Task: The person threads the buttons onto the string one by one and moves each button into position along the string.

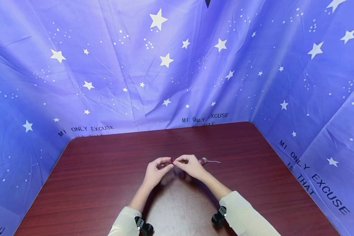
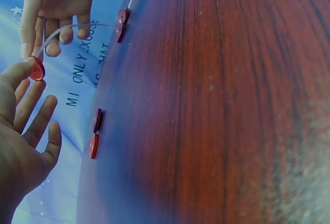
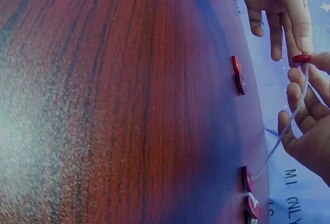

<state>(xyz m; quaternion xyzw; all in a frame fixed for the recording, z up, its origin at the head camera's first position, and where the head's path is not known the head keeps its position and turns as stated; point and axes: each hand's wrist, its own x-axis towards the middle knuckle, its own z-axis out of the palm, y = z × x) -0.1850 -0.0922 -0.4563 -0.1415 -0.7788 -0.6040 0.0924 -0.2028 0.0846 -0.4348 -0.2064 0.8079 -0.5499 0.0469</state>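
Over the table, my left hand (image 1: pixel 154 171) pinches a red button (image 2: pixel 38 70) between thumb and finger. Opposite it, my right hand (image 1: pixel 192 166) has its thumb and fingertip together right at the button, pinching the white cord (image 3: pixel 293 114) there. From the button the cord droops in a curve to several buttons (image 3: pixel 248 178) lying on the table to the right, strung on it and partly knotted. Past these, a loose cord end (image 1: pixel 214 161) lies straight on the wood. The button's holes are partly hidden by my fingers.
Two more buttons, a dark red one (image 2: pixel 97 120) and a brighter red one (image 2: pixel 94 146), lie touching on the table near my left hand. The reddish wooden table (image 1: pixel 85 170) ends at a purple star-printed curtain (image 1: pixel 129 49) behind and at both sides.
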